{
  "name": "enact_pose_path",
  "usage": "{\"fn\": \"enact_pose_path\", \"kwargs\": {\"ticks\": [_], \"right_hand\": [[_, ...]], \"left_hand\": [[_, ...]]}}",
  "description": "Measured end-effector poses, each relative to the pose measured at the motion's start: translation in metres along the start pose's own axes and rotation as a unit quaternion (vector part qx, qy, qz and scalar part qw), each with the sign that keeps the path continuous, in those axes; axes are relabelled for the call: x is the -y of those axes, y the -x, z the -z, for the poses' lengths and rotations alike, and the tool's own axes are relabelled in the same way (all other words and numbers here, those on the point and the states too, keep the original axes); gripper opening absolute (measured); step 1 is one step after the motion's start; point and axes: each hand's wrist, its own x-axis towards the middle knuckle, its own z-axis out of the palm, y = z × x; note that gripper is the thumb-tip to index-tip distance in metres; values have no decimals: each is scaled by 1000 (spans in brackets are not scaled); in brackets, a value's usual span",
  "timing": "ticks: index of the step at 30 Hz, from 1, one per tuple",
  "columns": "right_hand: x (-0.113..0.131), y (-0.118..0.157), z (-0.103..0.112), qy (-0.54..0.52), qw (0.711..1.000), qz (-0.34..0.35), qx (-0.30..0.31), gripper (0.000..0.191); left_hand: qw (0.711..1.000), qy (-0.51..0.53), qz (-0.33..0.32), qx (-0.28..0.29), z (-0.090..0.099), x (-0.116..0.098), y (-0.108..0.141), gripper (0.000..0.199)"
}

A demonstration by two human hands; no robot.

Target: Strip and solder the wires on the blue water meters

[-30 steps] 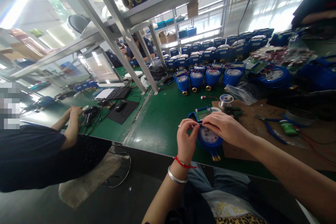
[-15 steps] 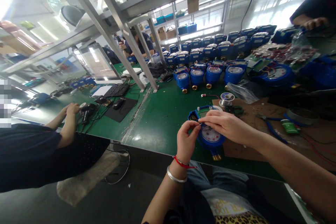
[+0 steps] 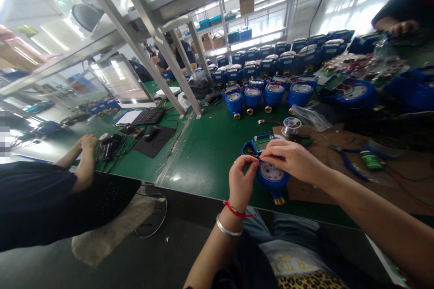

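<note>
A blue meter (image 3: pixel 272 175) with a round white dial and a brass fitting lies on the green table (image 3: pixel 200 158) at the front edge. Over its left side my left hand (image 3: pixel 242 176) pinches something too small to make out, perhaps the end of a thin wire. My right hand (image 3: pixel 288 159) comes in from the right above the dial, thumb and fingertips pressed together close to the left fingertips. What the right fingers hold is hidden. Behind the right hand is the meter's small display, partly covered.
Solder spool (image 3: pixel 291 126), pliers (image 3: pixel 352 165) and a green bottle (image 3: pixel 372 160) lie to the right by a brown board (image 3: pixel 315 194). Rows of blue meters (image 3: pixel 252 95) stand behind. A shelf post (image 3: pixel 183 81) rises at the left. Another person's hands (image 3: pixel 88 141) rest near a mouse (image 3: pixel 151 133).
The fingers of my right hand have curled in more and shifted slightly. My left hand keeps its pinch. The whole view has shifted a little.
</note>
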Motion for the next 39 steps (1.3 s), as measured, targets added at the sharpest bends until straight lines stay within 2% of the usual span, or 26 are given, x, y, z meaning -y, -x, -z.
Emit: {"fn": "enact_pose_path", "kwargs": {"ticks": [3, 5, 8, 11, 14, 17, 22, 25, 28, 32, 35, 39], "right_hand": [[5, 7, 4, 2, 998, 4, -64, 26], [4, 17, 10, 7, 992, -21, -126, 31], [-13, 47, 20, 26, 974, -107, -200, 29], [-46, 91, 29, 82, 946, -208, -234, 27], [-76, 135, 36, 141, 922, -293, -209, 28], [-88, 159, 34, 161, 916, -328, -166, 30], [-84, 148, 12, 157, 946, -277, -59, 27], [-81, 137, -2, 172, 949, -264, -22, 35], [-81, 138, -5, 190, 945, -265, -1, 33], [-78, 158, 8, 201, 940, -276, 16, 21], [-74, 176, 28, 184, 927, -327, 6, 12], [-57, 176, 47, 31, 921, -388, -29, 19]], "left_hand": [[1000, 8, 3, -9, -1, 2, 0, 13], [1000, 16, 8, -13, -2, 4, 0, 13], [999, 40, 15, -26, -4, 6, 0, 13], [997, 64, 23, -40, -7, 6, 0, 21], [997, 58, 29, -40, -9, 3, 0, 21], [998, 45, 33, -42, -10, 2, 1, 20], [997, 36, 31, -56, -12, 1, 2, 22], [998, 28, 28, -57, -13, 1, 1, 22], [998, 23, 23, -54, -13, 1, 1, 24], [998, 35, 12, -41, -13, 1, 1, 24], [999, 32, 3, -34, -13, 1, 2, 23], [999, 23, -2, -28, -14, 0, 2, 22]]}}
